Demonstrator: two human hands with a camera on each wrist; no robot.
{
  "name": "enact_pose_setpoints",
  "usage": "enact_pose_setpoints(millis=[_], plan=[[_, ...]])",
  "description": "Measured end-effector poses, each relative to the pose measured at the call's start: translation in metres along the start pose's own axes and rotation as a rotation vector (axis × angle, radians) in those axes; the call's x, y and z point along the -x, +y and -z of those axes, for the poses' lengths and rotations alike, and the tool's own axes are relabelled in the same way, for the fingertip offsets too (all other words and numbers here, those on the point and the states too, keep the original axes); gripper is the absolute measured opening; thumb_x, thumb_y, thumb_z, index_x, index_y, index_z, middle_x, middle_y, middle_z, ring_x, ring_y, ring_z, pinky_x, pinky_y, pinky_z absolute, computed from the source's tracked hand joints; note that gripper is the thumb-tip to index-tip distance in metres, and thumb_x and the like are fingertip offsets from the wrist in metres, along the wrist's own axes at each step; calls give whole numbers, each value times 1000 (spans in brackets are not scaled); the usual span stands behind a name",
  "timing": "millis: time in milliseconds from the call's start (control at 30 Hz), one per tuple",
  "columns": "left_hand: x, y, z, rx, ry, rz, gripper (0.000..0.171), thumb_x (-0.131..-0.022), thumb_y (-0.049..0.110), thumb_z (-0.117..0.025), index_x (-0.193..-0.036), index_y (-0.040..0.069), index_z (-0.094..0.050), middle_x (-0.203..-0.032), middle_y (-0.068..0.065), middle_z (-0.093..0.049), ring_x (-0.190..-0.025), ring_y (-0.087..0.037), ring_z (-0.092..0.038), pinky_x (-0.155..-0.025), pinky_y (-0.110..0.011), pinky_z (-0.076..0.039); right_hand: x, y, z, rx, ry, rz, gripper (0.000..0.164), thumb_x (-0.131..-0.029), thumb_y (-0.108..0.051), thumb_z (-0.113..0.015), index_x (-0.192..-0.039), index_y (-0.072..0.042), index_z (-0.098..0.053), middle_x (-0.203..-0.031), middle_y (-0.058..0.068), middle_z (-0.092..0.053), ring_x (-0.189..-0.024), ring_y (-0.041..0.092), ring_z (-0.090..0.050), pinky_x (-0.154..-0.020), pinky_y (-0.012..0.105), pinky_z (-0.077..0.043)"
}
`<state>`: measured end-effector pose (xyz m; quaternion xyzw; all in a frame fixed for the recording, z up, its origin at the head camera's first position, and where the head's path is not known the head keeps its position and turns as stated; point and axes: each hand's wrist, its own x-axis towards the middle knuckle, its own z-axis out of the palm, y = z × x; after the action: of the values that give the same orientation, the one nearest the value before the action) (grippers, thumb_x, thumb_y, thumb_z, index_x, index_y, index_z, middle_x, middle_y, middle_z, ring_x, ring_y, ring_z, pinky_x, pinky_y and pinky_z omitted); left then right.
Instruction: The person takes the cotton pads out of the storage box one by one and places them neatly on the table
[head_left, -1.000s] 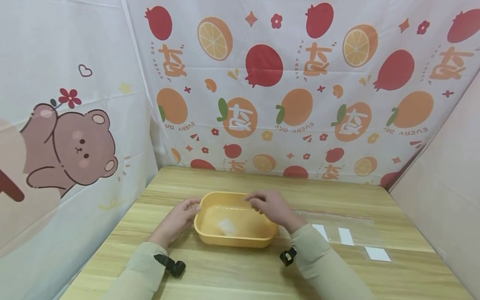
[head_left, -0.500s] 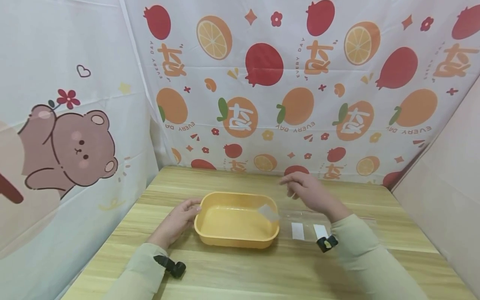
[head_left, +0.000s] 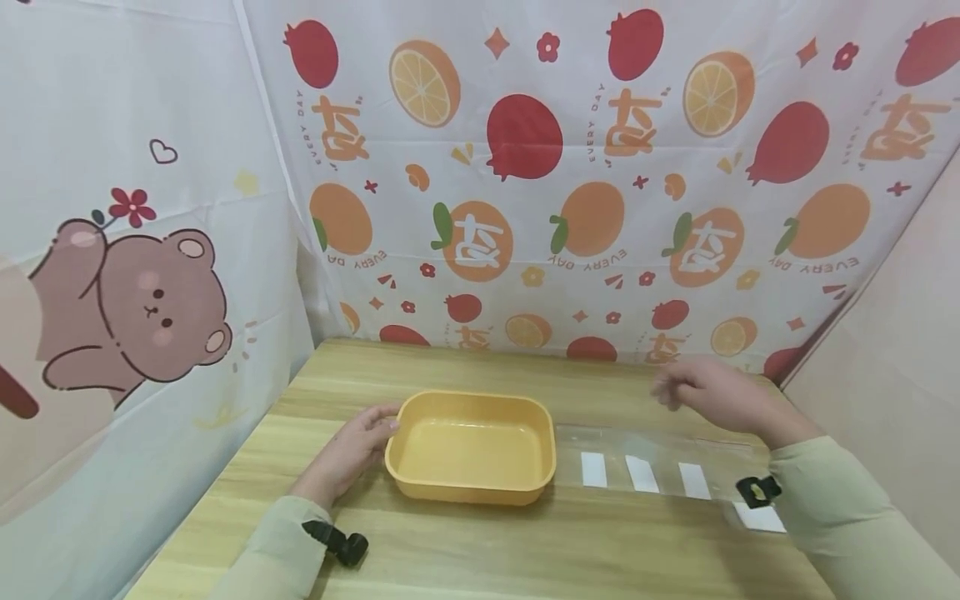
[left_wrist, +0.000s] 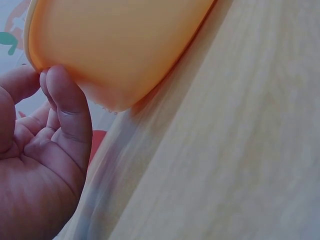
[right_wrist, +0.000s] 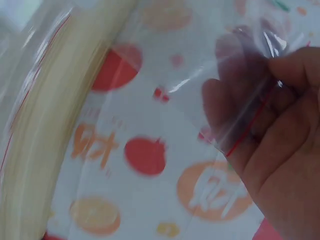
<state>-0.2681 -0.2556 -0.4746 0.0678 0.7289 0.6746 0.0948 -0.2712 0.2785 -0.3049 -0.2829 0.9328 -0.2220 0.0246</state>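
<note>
- Fruit-printed cloth (head_left: 600,167) hangs behind our wooden table (head_left: 465,550), with a bear-printed sheet (head_left: 127,292) along the left side.
- Our left hand (head_left: 351,450) rests against the left end of the yellow tub (head_left: 471,447), fingertips (left_wrist: 62,87) pressed to its rim and outer wall; it steadies the tub rather than gripping it.
- Our right hand (head_left: 708,392) is raised over the far right of the table, fingers pinching the red-lined edge of a clear zip bag (right_wrist: 200,115).
- The bag (head_left: 660,467) trails down flat on the table just right of the tub, its white label strips (head_left: 643,473) showing through.
- To do this well, we judge the pinch should stay on the zip edge and the bag be kept taut, as thin film slips and folds easily.
- Nothing lies between bag and tub; the tub looks empty.
- Black straps sit on both wrists.
</note>
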Motion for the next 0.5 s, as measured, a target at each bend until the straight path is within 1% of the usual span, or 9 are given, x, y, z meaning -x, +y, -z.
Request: enact_pose_setpoints(millis=[67,133,233,300,333,433,500], plan=[[1,-2,0,6,-2,1,54,-107,27,-53,-149,-3,-39,-130,-25,-59,-104,-30,-66,-83,-40,-58,13,10,4,20,-34,-24,28,-101,0,-51,-99,-19,-72,-86,-9,-66,-81,14,-65,-72,32,-55],[2,-4,0,15,2,2,53,-106,27,-54,-147,-3,-41,-128,-24,-60,-102,-30,-66,-82,-41,-59,26,22,7,13,-68,-26,31,-97,4,-52,-97,-20,-72,-85,-9,-66,-78,12,-64,-69,31,-55],[3,-5,0,15,3,-5,53,-106,27,-54,-147,-4,-41,-125,-24,-60,-100,-29,-66,-80,-40,-59,45,42,13,-44,-141,-51,32,-90,9,-51,-91,-17,-70,-80,-6,-64,-72,12,-62,-63,31,-54],[3,-5,-1,12,0,-11,53,-106,27,-55,-147,-5,-41,-124,-25,-60,-100,-30,-66,-80,-40,-59,57,56,17,-84,-195,-90,31,-86,10,-50,-86,-15,-67,-77,-3,-62,-68,13,-60,-59,30,-53],[4,-5,-2,11,0,-12,54,-106,27,-55,-147,-4,-41,-124,-25,-60,-100,-30,-65,-81,-40,-59,64,63,18,-104,-225,-116,30,-85,10,-49,-83,-14,-66,-75,-1,-61,-66,14,-59,-57,30,-53],[6,-5,-2,15,5,-4,53,-106,27,-55,-147,-3,-41,-126,-25,-59,-102,-30,-65,-81,-39,-58,81,81,20,-148,-320,-250,27,-83,9,-46,-80,-10,-65,-71,2,-59,-60,14,-57,-51,27,-46],[8,-5,-1,17,18,5,52,-106,27,-54,-147,-3,-42,-126,-25,-59,-102,-29,-65,-82,-39,-58,90,90,18,-176,-374,-353,27,-82,9,-44,-78,-7,-65,-69,4,-59,-56,14,-54,-48,24,-40]])
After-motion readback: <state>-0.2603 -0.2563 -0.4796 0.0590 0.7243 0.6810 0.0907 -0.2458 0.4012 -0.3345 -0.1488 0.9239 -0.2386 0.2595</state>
